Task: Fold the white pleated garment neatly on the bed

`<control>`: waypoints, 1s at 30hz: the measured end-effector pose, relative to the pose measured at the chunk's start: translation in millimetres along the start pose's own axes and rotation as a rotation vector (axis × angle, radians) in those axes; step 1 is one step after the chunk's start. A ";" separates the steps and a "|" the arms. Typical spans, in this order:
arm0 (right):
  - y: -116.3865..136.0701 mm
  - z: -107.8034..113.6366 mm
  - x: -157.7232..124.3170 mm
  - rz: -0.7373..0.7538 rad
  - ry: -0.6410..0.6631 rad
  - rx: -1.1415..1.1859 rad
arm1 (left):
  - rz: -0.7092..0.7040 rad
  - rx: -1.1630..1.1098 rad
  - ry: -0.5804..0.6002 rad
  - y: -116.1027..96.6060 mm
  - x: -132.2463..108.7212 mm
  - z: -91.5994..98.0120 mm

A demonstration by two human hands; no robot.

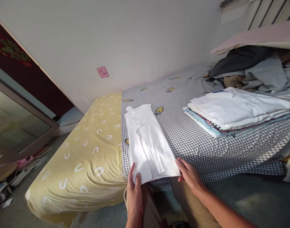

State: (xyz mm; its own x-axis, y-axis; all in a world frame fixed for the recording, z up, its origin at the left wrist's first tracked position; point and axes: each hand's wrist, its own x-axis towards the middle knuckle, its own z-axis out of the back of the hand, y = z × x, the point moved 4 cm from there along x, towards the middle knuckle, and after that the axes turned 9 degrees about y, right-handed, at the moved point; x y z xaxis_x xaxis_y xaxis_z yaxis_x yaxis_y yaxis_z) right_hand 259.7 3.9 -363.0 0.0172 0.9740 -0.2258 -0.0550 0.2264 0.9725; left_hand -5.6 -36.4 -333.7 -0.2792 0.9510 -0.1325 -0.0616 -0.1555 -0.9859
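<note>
Two near corners of the white garment (pixel 148 142) are clamped in the fingers of the left hand (pixel 134 191) and right hand (pixel 190 175), seemingly to keep that edge straight; it lies mostly on the checked sheet (pixel 178 133), apart from the folded stack (pixel 235 109), likely for room.

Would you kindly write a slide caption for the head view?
Left hand and right hand hold the near end of a white garment laid on a checked bedsheet.
</note>
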 end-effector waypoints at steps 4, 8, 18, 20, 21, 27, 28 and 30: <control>-4.1 0.7 -0.4 0.025 -0.005 -0.005 | -0.032 0.215 0.056 -4.1 0.1 -5.2; -3.9 1.5 -0.9 0.034 -0.014 0.092 | -0.035 0.173 0.025 -4.7 -1.0 -6.7; 7.7 3.0 -3.1 0.069 -0.014 0.213 | 0.099 -0.543 0.013 1.7 0.0 2.3; 6.3 1.8 -3.0 0.099 -0.010 0.174 | 0.098 -0.654 0.008 -1.1 1.2 3.9; 5.5 1.3 -3.2 0.112 -0.010 0.150 | 0.102 -0.691 0.008 -1.9 2.0 4.7; 4.8 -0.4 -6.4 0.188 0.021 0.006 | 0.125 -0.770 0.047 1.0 5.4 7.0; 5.5 -0.7 -6.9 0.206 0.042 -0.018 | 0.124 -0.769 0.050 1.8 5.2 7.1; 6.6 -1.7 -7.4 0.229 0.100 -0.078 | 0.117 -0.752 0.062 2.2 3.9 7.1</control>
State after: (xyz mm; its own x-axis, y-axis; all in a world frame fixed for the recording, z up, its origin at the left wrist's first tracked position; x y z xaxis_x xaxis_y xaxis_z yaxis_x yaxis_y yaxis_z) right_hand 257.5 -1.8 -355.0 -0.1029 0.9947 -0.0085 -0.1230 -0.0043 0.9924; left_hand -13.6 -35.0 -335.6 -0.1882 0.9563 -0.2236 0.6406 -0.0530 -0.7661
